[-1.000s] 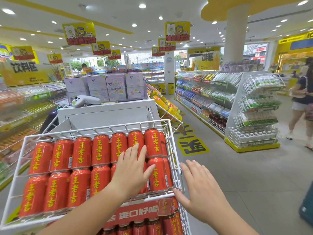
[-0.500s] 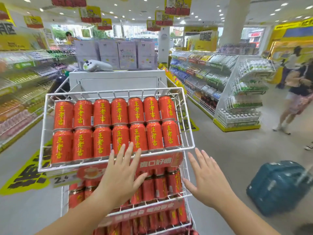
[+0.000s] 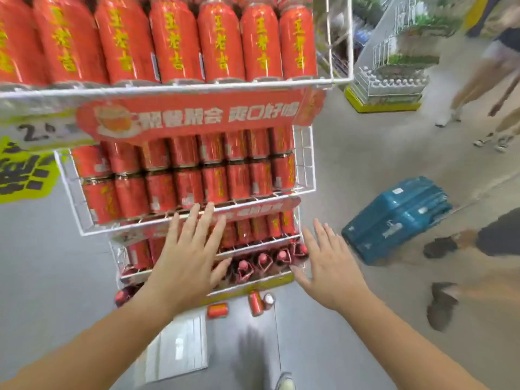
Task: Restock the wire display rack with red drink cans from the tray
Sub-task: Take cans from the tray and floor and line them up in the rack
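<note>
Before the rack, left grip and right grip splay empty.

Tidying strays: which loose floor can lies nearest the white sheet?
The crosswise can beside the white sheet; the other can, to its right, points lengthwise toward the rack.

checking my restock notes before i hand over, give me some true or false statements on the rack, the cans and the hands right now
1. The left hand and the right hand hold nothing, fingers spread. True.
2. The top tier of the wire rack has no cans in it. False: it is packed with red cans.
3. Some loose cans lie on the floor at the rack's foot. True.
4. The suitcase on the floor to the right of the rack is red. False: it is blue.
</note>
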{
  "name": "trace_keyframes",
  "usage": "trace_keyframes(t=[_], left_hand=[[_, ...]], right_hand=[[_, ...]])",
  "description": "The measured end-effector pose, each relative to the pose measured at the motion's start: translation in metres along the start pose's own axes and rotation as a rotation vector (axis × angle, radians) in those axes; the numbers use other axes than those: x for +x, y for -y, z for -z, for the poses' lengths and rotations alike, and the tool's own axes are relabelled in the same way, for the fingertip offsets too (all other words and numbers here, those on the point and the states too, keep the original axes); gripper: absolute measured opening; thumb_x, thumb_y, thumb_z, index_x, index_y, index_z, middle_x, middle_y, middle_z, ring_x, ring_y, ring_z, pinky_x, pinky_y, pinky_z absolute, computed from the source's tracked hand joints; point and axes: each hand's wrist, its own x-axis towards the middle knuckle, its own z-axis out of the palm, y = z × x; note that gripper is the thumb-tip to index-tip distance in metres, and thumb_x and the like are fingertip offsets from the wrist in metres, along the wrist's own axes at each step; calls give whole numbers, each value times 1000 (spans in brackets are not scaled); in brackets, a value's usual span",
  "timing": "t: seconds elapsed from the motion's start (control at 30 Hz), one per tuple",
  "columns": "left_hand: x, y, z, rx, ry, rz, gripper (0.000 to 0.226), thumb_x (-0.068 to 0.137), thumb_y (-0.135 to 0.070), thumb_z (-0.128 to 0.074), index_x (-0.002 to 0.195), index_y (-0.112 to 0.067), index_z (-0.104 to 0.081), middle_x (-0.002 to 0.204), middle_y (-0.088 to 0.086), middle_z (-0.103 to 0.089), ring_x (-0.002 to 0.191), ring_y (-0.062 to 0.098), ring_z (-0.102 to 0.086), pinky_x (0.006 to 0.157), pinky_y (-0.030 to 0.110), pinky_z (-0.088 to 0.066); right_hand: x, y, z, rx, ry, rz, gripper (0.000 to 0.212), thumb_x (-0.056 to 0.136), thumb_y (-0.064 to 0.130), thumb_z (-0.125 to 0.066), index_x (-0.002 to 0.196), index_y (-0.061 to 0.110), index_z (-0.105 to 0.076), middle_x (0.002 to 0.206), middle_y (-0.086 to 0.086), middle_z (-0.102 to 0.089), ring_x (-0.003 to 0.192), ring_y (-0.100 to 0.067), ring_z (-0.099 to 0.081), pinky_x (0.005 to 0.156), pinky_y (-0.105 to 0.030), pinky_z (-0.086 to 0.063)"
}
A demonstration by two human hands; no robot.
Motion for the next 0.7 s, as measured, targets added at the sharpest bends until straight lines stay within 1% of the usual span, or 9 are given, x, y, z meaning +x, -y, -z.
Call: trace_keyframes(t=[0.1,0.17,0.2,0.27,0.37,0.5,0.57,0.63,0.7], left_hand=[[-18,-13,-63,-33,72,5,77,94,-55,-39,152,-4,-39,161,27,-29,148,46,-29,114,67,-27],[-27,-23,-108,-27,136,4,78,95,-56,-36,153,-5,-37,161,26,-29,148,46,-29,115,66,-27],[-34,-28,-141,-25,183,11,78,95,-57,-36,154,-5,-35,162,26,-28,148,45,-29,115,65,-27],[-42,-35,-180,-23,218,30,77,96,-56,-39,154,-6,-34,162,25,-27,149,44,-28,116,64,-27],[-60,-49,-270,-30,281,20,75,95,-53,-44,153,-5,-39,160,26,-32,147,44,-32,115,64,-30],[-78,-71,-394,-62,381,17,76,94,-53,-34,149,-2,-43,155,29,-40,143,46,-37,113,64,-34],[-85,-86,-458,-77,430,-1,75,91,-49,-35,144,1,-48,149,31,-46,137,48,-46,108,63,-41],[-89,-99,-521,-96,511,0,75,89,-47,-34,142,3,-51,144,31,-52,131,48,-53,103,58,-49],[-92,-109,-584,-91,564,-12,75,90,-49,-33,143,1,-50,143,28,-54,130,45,-54,102,52,-51]], right_hand=[[0,-4,-67,2,99,6,87,90,67,-25,159,16,-10,167,-15,-11,153,-34,-10,124,-46,-15],[6,-11,-114,0,166,9,88,91,67,-29,160,15,-9,167,-16,-11,153,-35,-11,123,-47,-17],[10,-12,-151,1,204,16,89,91,67,-31,160,15,-9,167,-16,-11,152,-35,-12,122,-48,-18],[14,-20,-192,-20,235,24,90,91,67,-31,159,15,-6,167,-17,-9,152,-35,-12,122,-47,-19],[23,-29,-284,5,312,8,90,91,69,-27,159,17,1,168,-14,-1,154,-33,-7,122,-44,-13],[35,-42,-410,35,422,-9,86,94,67,-27,158,20,7,168,-9,7,154,-29,2,123,-41,-7],[39,-51,-472,44,443,-20,86,94,65,-30,158,20,4,168,-9,3,154,-28,-1,123,-40,-9],[42,-58,-533,74,453,-46,87,92,64,-34,158,19,0,168,-9,-4,153,-28,-7,122,-41,-14],[46,-65,-591,123,484,-86,89,90,65,-37,158,20,-1,168,-7,-6,153,-27,-9,121,-41,-18]])
